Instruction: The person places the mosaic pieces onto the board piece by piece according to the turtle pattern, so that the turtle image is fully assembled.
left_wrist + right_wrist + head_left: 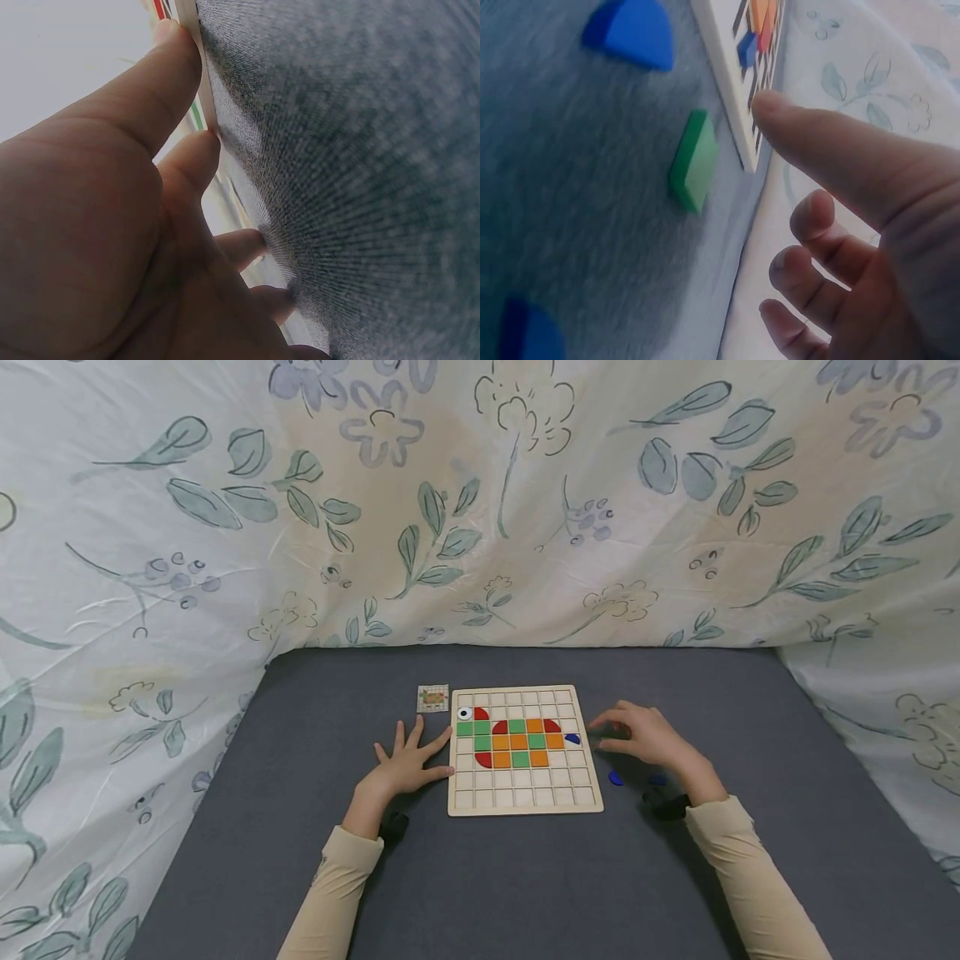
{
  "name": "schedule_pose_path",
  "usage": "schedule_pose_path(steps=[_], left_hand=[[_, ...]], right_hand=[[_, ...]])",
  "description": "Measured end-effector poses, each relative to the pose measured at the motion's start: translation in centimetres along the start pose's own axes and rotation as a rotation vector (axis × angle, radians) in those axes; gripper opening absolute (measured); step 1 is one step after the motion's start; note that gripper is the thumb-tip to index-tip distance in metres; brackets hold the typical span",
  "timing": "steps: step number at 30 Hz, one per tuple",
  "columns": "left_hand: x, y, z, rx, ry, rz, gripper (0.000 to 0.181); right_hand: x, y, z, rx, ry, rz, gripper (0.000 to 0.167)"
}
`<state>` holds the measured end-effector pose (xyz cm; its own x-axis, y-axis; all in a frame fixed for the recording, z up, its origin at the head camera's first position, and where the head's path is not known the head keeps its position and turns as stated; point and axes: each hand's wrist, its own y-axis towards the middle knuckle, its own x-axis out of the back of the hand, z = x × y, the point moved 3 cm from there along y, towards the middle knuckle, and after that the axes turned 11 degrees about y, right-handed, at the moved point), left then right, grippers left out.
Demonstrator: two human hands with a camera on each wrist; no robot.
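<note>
A wooden grid board (525,802) lies on the dark cloth, holding red, green and orange pieces, a white eye piece (465,713) and a blue piece (572,739) near its right edge. With fingers spread, my left hand (401,768) rests on the cloth; its thumb and index finger touch the board's left edge. My right hand (648,735) hovers just right of the board, fingers loosely bent, and no piece shows in its grasp. Close below it lies a green piece (695,161). In the head view, a bit of red shows beside its fingers, partly hidden.
A small pattern card (432,698) lies at the board's upper left corner. Blue pieces lie right of the board, one (616,777) near its edge and another (657,779) by the right wrist. Behind the table hangs a floral curtain (525,527).
</note>
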<state>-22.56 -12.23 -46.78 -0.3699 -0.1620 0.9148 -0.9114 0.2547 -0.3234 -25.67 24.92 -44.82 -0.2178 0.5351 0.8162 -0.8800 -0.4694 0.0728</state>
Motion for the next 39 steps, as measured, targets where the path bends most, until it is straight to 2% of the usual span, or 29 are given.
schedule_pose_path(steps=[7, 14, 27, 39], left_hand=[[-0.1, 0.0, 0.0, -0.001, 0.004, -0.007, 0.072], [-0.1, 0.0, 0.0, -0.001, 0.002, -0.009, 0.073], [0.2, -0.2, -0.2, -0.005, -0.009, -0.007, 0.072], [0.0, -0.1, 0.0, -0.009, -0.007, -0.007, 0.073]], right_hand=[[0.3, -1.0, -1.1, -0.062, -0.051, 0.028, 0.033], [0.4, -1.6, -2.0, -0.093, -0.090, 0.019, 0.031], [0.3, -1.6, -2.1, -0.067, -0.105, -0.007, 0.027], [0.0, -0.9, -0.4, -0.014, -0.059, -0.036, 0.026]])
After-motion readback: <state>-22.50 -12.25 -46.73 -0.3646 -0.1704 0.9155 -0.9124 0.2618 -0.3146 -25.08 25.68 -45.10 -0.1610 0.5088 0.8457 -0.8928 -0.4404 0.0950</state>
